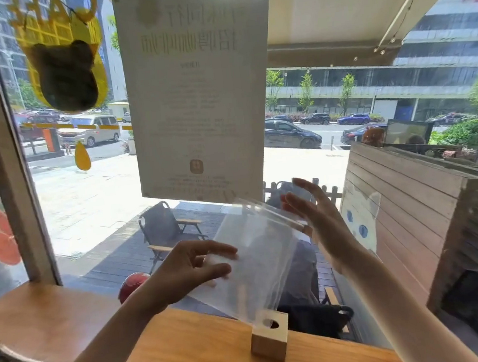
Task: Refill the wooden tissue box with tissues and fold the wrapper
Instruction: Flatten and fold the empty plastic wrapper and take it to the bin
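A clear plastic wrapper hangs in the air above the counter, spread between both hands. My left hand pinches its left edge with thumb and fingers. My right hand is flat against its upper right corner, fingers extended. Below the wrapper stands the small wooden tissue box, a light cube with a round hole in its top, on the wooden counter. No tissue shows at the hole.
The counter runs along a window with a paper notice stuck to the glass. A curved wooden chair back is at lower left. A red round object lies behind the counter's far edge.
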